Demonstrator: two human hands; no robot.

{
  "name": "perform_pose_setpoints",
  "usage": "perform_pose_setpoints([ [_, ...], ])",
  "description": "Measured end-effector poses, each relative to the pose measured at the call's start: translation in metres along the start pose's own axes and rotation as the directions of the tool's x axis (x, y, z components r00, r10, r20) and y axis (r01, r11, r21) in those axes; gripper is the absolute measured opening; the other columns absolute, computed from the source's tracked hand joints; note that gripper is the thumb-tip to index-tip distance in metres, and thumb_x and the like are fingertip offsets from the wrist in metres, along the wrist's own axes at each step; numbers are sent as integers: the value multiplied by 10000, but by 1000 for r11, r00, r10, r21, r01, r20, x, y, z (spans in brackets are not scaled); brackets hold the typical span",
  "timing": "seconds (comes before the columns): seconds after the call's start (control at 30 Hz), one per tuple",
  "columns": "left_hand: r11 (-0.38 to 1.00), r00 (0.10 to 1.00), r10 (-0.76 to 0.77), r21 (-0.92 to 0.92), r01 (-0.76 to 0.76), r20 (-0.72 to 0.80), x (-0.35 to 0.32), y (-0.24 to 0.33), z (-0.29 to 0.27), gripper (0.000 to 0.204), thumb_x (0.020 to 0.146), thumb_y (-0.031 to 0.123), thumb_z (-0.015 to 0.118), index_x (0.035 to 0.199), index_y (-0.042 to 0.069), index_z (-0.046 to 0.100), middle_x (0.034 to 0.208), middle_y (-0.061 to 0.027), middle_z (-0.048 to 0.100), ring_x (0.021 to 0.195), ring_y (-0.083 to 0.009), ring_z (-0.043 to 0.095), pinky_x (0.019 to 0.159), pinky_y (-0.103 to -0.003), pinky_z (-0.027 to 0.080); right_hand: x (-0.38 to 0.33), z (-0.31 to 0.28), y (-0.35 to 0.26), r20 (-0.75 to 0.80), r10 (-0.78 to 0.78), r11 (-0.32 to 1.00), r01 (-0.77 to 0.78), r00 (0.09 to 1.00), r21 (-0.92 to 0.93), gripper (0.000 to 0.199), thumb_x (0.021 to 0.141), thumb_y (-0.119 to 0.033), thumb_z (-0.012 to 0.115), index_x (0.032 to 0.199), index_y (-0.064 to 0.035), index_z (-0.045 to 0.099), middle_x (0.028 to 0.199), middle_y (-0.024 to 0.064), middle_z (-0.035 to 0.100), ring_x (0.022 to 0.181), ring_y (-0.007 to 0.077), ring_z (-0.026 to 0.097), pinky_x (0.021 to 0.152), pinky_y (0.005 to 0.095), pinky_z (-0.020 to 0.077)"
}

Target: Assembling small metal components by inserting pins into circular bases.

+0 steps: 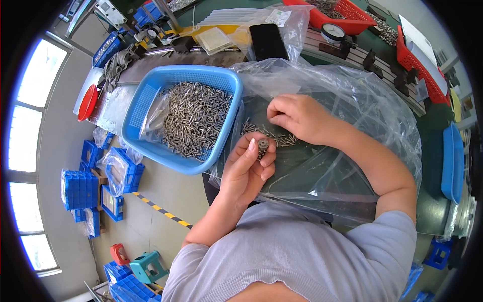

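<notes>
Between thumb and fingers of left grip, round metal part

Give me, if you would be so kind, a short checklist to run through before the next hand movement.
1. Round metal part held in the left hand: ok, between thumb and fingers.
2. Right hand holding a pin: cannot tell, its fingertips are bunched and hide what may be between them.
3. Loose metal pins near both hands: ok, scattered just beside them.
4. Clear plastic sheet lying flat: not ok, it is creased and rumpled.
5. Phone apart from both hands: ok, it lies farther back.
6. Blue basket fully supported underneath: cannot tell, its base is hidden.
</notes>
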State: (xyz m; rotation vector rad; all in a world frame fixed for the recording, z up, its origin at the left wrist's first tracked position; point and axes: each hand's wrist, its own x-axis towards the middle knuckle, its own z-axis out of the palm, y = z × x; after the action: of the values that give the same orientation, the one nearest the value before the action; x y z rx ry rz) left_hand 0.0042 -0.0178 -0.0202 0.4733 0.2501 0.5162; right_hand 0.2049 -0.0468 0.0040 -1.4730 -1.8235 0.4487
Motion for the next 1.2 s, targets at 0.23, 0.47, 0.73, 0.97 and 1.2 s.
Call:
perform_pose_setpoints([
  [0.23, 1000, 1000, 2, 10, -2, 6, 1, 0, -2, 194, 968, 215, 502, 1094, 68, 515, 950, -82, 554, 711, -113, 448, 562, -230, 393, -2, -9, -25, 172, 66, 833, -149, 983, 533, 36, 870, -52, 611, 870, -27, 586, 873, -7, 547, 779, 68, 531, 687, 232, 438],
  [0.47, 1000, 1000, -1, 11, 2, -26, 0, -1, -2, 206, 964, 216, 512, 1108, 69, 514, 936, -83, 558, 699, -115, 450, 551, -229, 388, -4, -3, -24, 263, 95, 720, -249, 960, 648, 27, 874, -31, 602, 864, -13, 585, 958, 28, 533, 819, 90, 546, 740, 233, 458],
  [0.73, 1000, 1000, 3, 10, -3, -29, 0, -1, -3, 195, 961, 215, 518, 1088, 67, 520, 907, -77, 561, 688, -112, 452, 533, -224, 381, -6, -2, -24, 253, 91, 746, -234, 963, 624, 28, 863, -28, 609, 875, -11, 589, 973, 35, 531, 856, 104, 541, 772, 247, 452],
  [0.97, 998, 999, -49, 36, 50, -14, 0, 1, -3, 233, 944, 263, 553, 1062, 64, 523, 858, -53, 554, 651, -102, 448, 507, -213, 359, -6, -5, -28, 218, 14, 879, -116, 976, 463, 110, 792, -42, 658, 886, -29, 604, 988, 45, 542, 887, 139, 548, 785, 269, 450],
  [1.2, 998, 997, -61, 18, 62, -54, -1, 1, 0, 277, 928, 319, 569, 1060, 78, 528, 855, -45, 554, 657, -104, 450, 522, -229, 362, -5, -9, -31, 118, -22, 948, -17, 993, 318, 129, 765, -65, 691, 865, -43, 612, 939, 44, 567, 876, 157, 562, 742, 276, 451],
])
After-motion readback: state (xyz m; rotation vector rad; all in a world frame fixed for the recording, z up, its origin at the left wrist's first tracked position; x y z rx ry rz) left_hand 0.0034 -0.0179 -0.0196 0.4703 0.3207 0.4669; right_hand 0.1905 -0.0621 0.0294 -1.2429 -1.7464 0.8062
